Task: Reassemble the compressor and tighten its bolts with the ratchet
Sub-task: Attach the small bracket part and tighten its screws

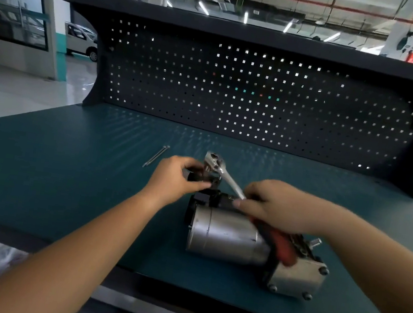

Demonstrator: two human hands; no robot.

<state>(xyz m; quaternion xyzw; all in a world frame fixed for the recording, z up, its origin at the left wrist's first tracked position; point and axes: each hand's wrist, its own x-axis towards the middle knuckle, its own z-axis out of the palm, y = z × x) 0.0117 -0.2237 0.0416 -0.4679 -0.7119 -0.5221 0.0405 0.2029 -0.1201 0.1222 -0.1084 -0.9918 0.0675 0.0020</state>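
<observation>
Compressor (pixel 225 235) lies on its side near the workbench's (pixel 63 175) front edge, right of the middle. The left hand (pixel 172 178) pinches a black part (pixel 197 176) at its far end, and the right hand (pixel 280 207) grips the ratchet (pixel 224 172) by its shaft. Two long bolts (pixel 155 156) lie just beyond the left hand.

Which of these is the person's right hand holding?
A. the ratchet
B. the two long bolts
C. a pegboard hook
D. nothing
A: the right hand grips the ratchet, its red handle showing under the palm, while the left hand pinches a black part and the two long bolts lie loose on the bench.
</observation>
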